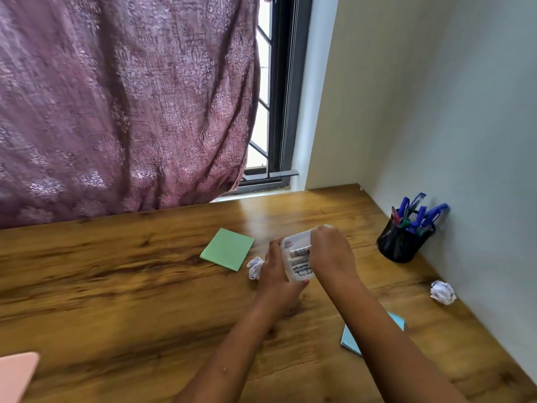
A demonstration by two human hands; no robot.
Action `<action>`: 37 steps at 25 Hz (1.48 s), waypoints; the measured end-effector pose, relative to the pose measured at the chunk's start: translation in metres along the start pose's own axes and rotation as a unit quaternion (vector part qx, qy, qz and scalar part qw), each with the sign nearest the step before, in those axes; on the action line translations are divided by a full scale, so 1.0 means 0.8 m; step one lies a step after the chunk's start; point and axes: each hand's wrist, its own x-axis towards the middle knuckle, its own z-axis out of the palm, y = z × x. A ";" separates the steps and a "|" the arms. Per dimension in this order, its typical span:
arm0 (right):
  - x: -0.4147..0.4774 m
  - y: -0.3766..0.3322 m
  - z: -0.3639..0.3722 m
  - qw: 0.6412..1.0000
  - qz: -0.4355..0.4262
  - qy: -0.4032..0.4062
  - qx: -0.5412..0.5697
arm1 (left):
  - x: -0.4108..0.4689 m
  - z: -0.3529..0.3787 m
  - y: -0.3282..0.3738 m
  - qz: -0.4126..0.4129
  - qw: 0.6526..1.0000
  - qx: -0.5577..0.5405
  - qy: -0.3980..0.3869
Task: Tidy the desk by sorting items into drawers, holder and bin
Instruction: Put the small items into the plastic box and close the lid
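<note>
**Figure.** We see both hands meeting on a clear plastic box [299, 264] near the middle of the wooden worktop [116, 286]. The left hand [276, 274] wraps its fingers round the box's left and near edges. The right hand [331, 254] curls over the box's right side from above, so the box is gripped between the two. White labelled contents show through the plastic, and we cannot tell whether the base touches the worktop. A crumpled paper ball [255, 267] lies just beside the left hand. A green pad of sticky notes [228, 249] lies flat just left of that ball. A second paper ball [443, 292] sits near the wall [465, 112] on the right, well apart from the hands. A blue pad [351, 341] lies flat, partly hidden beneath the right forearm [377, 330]. A black mesh holder [401, 245] filled with blue pens [406, 205] stands upright against that wall. A pink flat object [16, 373] shows at the lower left edge, and a purple curtain [116, 97] hangs behind the worktop.
</note>
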 end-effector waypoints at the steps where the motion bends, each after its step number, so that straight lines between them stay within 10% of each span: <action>1: -0.001 0.000 -0.002 1.000 0.006 -0.004 0.005 | -0.002 -0.001 0.001 -0.002 1.000 -0.002 -0.003; 19: -0.007 -0.015 -0.031 0.982 0.002 -0.160 0.098 | -0.017 -0.024 0.018 -0.001 1.000 -0.004 -0.013; 25: -0.014 -0.003 -0.082 0.993 -0.054 -0.033 0.104 | -0.022 -0.064 0.017 -0.018 0.999 -0.039 -0.008; 37: -0.038 -0.062 -0.032 0.964 -0.158 -0.189 -0.100 | -0.060 -0.137 -0.008 -0.033 0.999 0.000 0.042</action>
